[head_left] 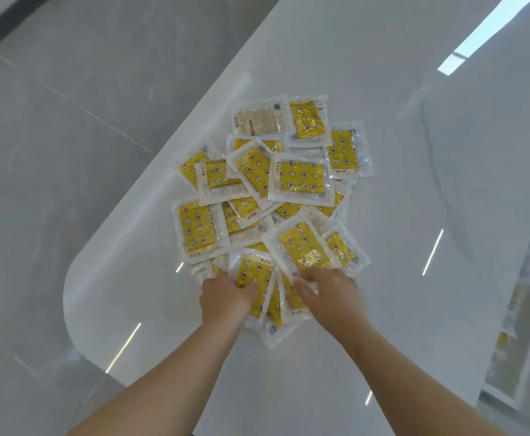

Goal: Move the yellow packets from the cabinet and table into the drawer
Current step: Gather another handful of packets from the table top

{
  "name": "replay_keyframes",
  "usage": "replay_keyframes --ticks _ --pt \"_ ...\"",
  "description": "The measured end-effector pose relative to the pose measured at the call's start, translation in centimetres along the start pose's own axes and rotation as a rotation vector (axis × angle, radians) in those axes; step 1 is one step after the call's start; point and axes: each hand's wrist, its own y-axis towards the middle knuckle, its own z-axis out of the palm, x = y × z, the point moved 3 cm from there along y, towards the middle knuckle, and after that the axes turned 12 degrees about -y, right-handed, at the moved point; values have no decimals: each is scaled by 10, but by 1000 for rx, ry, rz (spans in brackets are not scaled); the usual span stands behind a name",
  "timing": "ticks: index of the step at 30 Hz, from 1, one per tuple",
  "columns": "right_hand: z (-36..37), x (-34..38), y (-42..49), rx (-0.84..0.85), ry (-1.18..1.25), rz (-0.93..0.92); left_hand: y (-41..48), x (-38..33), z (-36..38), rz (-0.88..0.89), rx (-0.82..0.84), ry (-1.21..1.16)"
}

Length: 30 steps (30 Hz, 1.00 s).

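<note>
Several yellow packets [301, 179] in clear wrappers lie heaped on a glossy white table [414, 190], near its rounded left corner. My left hand [225, 295] rests at the near edge of the heap, fingers curled onto a packet [252, 272]. My right hand [329, 289] reaches in beside it, with its fingers on the near packets [304, 247]. Whether either hand truly grips a packet is unclear. A few packets lie under and between my hands. No drawer or cabinet is in view.
The table's curved edge [68, 297] drops to a grey tiled floor [52, 136] on the left. At the right border a reflective panel [515, 325] shows blurred yellow packets.
</note>
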Motion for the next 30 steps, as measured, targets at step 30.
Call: replay_keyframes --ticks 30 --pt "23 -63 -4 -101 225 434 -13 -31 2 243 281 -240"
